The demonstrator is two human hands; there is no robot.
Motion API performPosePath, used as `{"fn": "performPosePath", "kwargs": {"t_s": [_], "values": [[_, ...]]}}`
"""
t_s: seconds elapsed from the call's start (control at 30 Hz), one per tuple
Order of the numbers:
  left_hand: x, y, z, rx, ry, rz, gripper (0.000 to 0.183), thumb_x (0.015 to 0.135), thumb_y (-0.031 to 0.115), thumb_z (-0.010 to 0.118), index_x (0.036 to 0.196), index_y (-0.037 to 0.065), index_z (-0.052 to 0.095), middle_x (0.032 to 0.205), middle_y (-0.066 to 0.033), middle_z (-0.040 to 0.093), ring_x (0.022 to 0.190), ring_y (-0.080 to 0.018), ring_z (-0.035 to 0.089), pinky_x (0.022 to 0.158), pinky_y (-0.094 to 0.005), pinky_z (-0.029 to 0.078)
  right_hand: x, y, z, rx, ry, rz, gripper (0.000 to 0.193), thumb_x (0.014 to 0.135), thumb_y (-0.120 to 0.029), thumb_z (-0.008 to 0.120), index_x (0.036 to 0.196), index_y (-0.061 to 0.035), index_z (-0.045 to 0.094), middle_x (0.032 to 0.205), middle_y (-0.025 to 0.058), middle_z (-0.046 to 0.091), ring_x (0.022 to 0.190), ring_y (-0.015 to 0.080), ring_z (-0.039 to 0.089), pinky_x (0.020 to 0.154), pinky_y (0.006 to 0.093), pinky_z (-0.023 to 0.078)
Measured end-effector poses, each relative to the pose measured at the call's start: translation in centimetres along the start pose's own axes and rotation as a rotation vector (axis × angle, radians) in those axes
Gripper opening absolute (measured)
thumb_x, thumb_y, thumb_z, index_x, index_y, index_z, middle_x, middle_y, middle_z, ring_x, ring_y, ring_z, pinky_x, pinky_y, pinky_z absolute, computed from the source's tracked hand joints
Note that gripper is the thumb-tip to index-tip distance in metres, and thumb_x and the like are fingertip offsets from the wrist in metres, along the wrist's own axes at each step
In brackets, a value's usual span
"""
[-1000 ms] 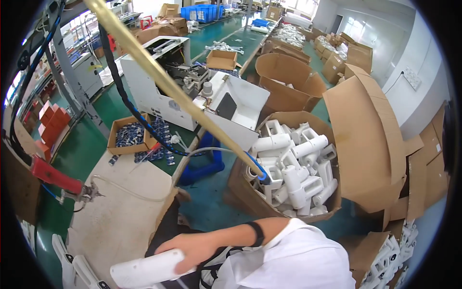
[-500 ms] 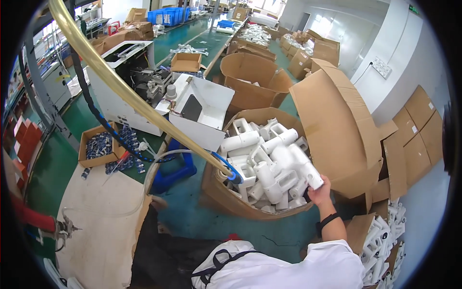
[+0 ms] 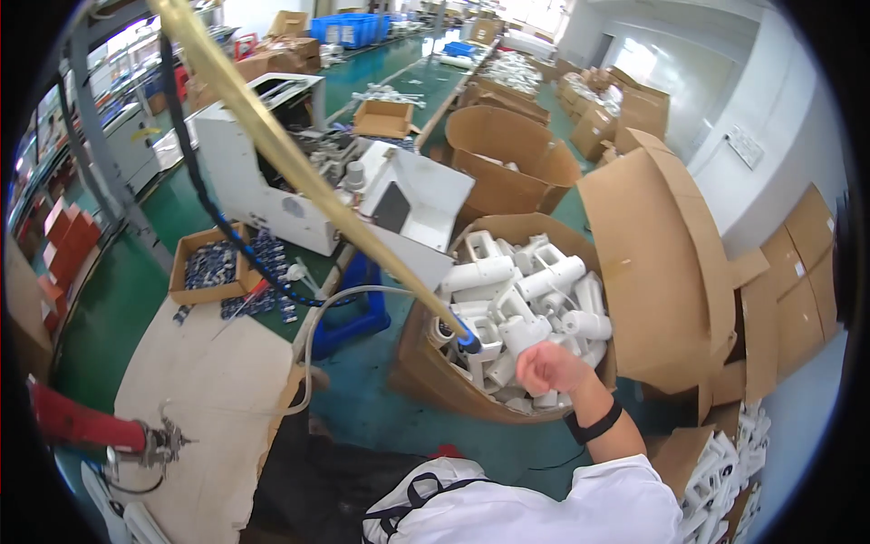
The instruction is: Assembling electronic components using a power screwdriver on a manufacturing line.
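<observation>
My right hand (image 3: 550,367) is closed, fingers curled, over the near side of a cardboard box (image 3: 426,376) heaped with white plastic housings (image 3: 478,275). These are tube-shaped parts with open rectangular frames on them. The fingertips lie against a white cylindrical housing (image 3: 524,334). What the fingers hold, if anything, is hidden behind the hand. A black band (image 3: 595,422) is round my right wrist. My left hand is out of view.
A brass-coloured tube (image 3: 313,181) with a blue tip hangs over the box's left side. To the left stand a white machine (image 3: 263,213), a board-topped bench (image 3: 195,381) and a red-bodied tool (image 3: 91,419). Tall cardboard flaps (image 3: 657,263) rise at the right.
My right hand has left the cylinder end at the box's right rim and moved left to the near middle of the heap. The view has shifted, so the surroundings appear farther right.
</observation>
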State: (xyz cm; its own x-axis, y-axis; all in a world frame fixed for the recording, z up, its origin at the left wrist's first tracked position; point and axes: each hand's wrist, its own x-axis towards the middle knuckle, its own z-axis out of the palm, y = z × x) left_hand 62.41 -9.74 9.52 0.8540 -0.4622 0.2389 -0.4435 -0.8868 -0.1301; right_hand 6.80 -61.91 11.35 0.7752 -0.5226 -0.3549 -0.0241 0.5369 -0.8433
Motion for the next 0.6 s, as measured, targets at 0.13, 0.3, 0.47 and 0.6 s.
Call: {"fn": "performPosePath", "kwargs": {"t_s": [0.13, 0.3, 0.47, 0.6], "values": [[-3.7, -9.3, 7.4, -0.187, 0.299, 0.112, 0.071, 0.068, 0.014, 0.067, 0.134, 0.000, 0.045, 0.139, -0.0221, 0.043, 0.132, -0.0366, 0.037, 0.111, -0.0521, 0.024, 4.7, -4.1, 10.7, -0.172, -0.493, 0.034, 0.062, 0.076, -0.046, 0.074, 0.110, 0.0036, 0.059, 0.065, 0.0034, 0.056, 0.055, 0.0106, 0.051, 0.051, 0.0235, 0.040], [-3.7, 5.0, -1.2, -0.373, 0.171, -0.149, 0.072, 0.054, 0.014, 0.066, 0.124, 0.004, 0.052, 0.135, -0.0196, 0.047, 0.134, -0.0443, 0.031, 0.112, -0.0533, 0.023, 8.6, -7.4, 20.7, -0.494, -0.778, -0.276, 0.051, 0.070, -0.026, 0.080, 0.106, 0.0035, 0.061, 0.077, 0.0081, 0.065, 0.065, 0.0151, 0.060, 0.056, 0.0254, 0.047], [-4.8, 6.4, -3.8, -0.315, 0.090, -0.113, 0.065, 0.053, 0.016, 0.076, 0.115, 0.007, 0.056, 0.127, -0.0168, 0.049, 0.129, -0.0480, 0.033, 0.107, -0.0548, 0.028, 14.1, -5.1, 33.9, -0.713, -0.482, -0.827, 0.048, 0.067, -0.010, 0.081, 0.109, -0.0003, 0.060, 0.087, 0.0074, 0.065, 0.065, 0.0130, 0.059, 0.061, 0.0260, 0.048], [-3.3, 1.3, -0.8, -0.461, 0.446, -0.621, 0.085, 0.062, 0.028, 0.081, 0.132, -0.001, 0.043, 0.132, -0.0261, 0.043, 0.128, -0.0446, 0.037, 0.105, -0.0468, 0.035, 21.2, -4.7, 45.4, -0.566, -0.184, -1.076, 0.076, 0.070, -0.017, 0.080, 0.132, 0.0007, 0.040, 0.131, 0.0163, 0.044, 0.116, 0.0248, 0.047, 0.090, 0.0337, 0.043]]}}
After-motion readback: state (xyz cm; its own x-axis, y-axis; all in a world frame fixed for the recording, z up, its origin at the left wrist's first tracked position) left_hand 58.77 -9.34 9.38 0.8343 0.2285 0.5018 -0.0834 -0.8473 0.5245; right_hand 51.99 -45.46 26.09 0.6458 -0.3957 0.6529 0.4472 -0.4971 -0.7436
